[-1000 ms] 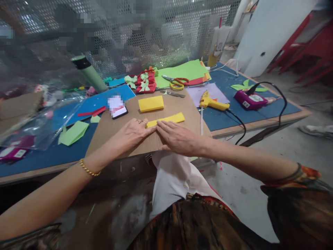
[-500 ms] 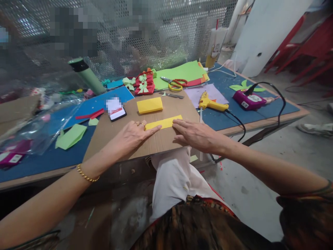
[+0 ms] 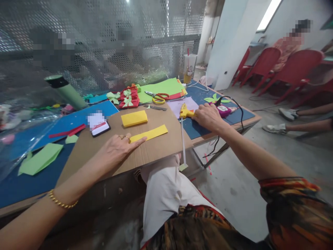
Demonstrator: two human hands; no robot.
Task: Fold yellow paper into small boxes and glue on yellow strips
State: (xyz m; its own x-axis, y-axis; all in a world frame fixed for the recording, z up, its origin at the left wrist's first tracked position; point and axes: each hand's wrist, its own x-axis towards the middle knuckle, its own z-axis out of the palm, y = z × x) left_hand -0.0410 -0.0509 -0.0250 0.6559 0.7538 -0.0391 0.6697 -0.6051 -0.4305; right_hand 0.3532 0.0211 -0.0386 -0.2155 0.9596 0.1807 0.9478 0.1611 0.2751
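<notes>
Two bare hands work over a sheet of brown cardboard (image 3: 153, 152) on a blue-topped table (image 3: 201, 130). Left of centre, the left hand (image 3: 116, 147) lies palm down, partly curled, one digit stretched along the near edge of a yellow strip (image 3: 156, 132), pressing rather than gripping it. The strip lies on the cardboard at the centre of the frame; a folded yellow piece (image 3: 134, 118) is just above it. Right of centre, the right hand (image 3: 209, 117) has bent fingers over the handle of a yellow glue gun (image 3: 184, 111); how tightly they close cannot be told. Scissors (image 3: 158, 100) lie above centre, a phone (image 3: 101, 128) left of centre, and a green flask (image 3: 69, 93) leans at upper left.
</notes>
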